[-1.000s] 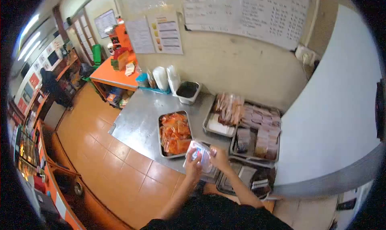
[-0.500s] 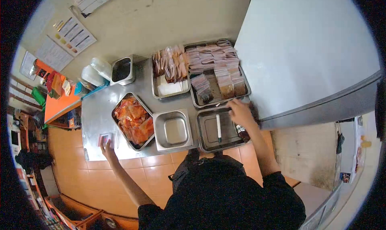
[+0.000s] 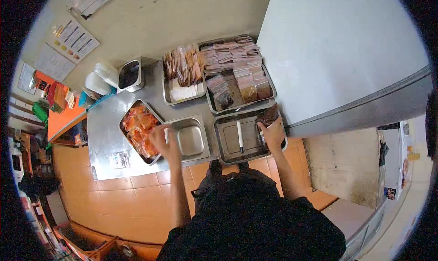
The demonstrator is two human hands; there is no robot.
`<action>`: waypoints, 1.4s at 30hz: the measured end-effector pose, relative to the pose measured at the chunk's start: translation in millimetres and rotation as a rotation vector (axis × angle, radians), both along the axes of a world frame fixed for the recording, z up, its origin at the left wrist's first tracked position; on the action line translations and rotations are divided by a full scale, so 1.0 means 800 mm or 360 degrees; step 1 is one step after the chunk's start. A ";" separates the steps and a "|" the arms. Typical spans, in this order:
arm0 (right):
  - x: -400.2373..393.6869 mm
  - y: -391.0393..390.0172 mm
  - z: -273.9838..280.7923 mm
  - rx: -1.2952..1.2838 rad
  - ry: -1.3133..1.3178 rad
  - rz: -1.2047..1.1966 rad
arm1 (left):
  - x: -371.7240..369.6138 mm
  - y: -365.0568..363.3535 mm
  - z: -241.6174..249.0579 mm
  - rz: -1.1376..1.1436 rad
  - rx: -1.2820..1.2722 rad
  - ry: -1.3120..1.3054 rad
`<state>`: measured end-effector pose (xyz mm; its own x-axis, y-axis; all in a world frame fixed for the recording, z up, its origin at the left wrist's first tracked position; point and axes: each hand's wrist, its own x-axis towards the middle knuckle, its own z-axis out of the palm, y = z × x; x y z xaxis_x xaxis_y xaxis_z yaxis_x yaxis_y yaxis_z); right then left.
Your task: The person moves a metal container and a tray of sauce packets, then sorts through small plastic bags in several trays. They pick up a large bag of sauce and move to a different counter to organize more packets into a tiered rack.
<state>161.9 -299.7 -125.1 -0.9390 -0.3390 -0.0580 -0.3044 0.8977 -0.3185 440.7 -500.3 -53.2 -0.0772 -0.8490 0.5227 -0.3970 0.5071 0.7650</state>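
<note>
My right hand [image 3: 273,134] grips a dark brown packet [image 3: 268,116] with a pale label at the right end of a shallow metal tray [image 3: 219,142]. In the same tray lies a white marker [image 3: 240,135] with a dark tip. Smeared by motion, my left hand [image 3: 163,141] hovers above the gap between a tray of orange-red bagged food [image 3: 139,126] and a deep steel pan [image 3: 194,137]. Whether its fingers hold anything cannot be made out. A small clear packet [image 3: 119,159] rests on the table to the left.
Behind stand two trays of filled clear bags, the left tray [image 3: 175,99] and the right tray [image 3: 242,106]. A small steel container [image 3: 130,76] and white plastic tubs [image 3: 102,78] are at the back left. A large white panel [image 3: 337,55] borders the right side.
My left hand has left the small packet on the table and swung right. My right hand has come down onto the dark packet and taken hold of it. The camera view has shifted slightly.
</note>
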 end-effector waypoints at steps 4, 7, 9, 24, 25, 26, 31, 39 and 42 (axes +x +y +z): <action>-0.043 0.027 -0.010 -0.1049 -0.0548 0.0018 | -0.085 0.089 -0.037 -0.1217 0.0922 0.0197; -0.028 0.027 0.056 -0.1393 -0.1056 -0.0039 | -0.116 0.146 -0.030 -0.1307 0.1748 -0.0030; -0.006 0.024 0.094 -0.1486 -0.1318 -0.0078 | -0.128 0.170 -0.048 -0.1121 0.2333 0.0389; 0.087 -0.001 0.057 -0.1326 -0.2714 0.0253 | -0.098 0.171 0.015 -0.0509 0.1334 0.1185; 0.081 0.001 0.048 -0.1334 -0.2701 0.0247 | -0.098 0.168 0.018 -0.0522 0.1339 0.1188; 0.070 0.008 0.032 -0.1270 -0.2695 0.0125 | -0.096 0.168 0.019 -0.0671 0.1266 0.0900; 0.038 0.033 0.029 -0.1421 -0.2281 0.0243 | -0.113 0.174 -0.032 -0.0917 0.1474 0.0888; 0.078 0.010 -0.009 -0.0923 -0.1831 0.0908 | -0.130 0.141 -0.098 -0.0720 0.1380 0.0256; 0.097 -0.001 -0.068 -0.0938 -0.1931 0.0848 | -0.126 0.126 -0.122 -0.0493 0.0799 -0.0545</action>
<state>239.9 -300.9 -179.9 -0.1715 -0.8805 -0.4419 0.1665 0.4162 -0.8939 340.3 -399.2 -150.6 -0.4467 -0.8943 -0.0261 -0.5526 0.2528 0.7942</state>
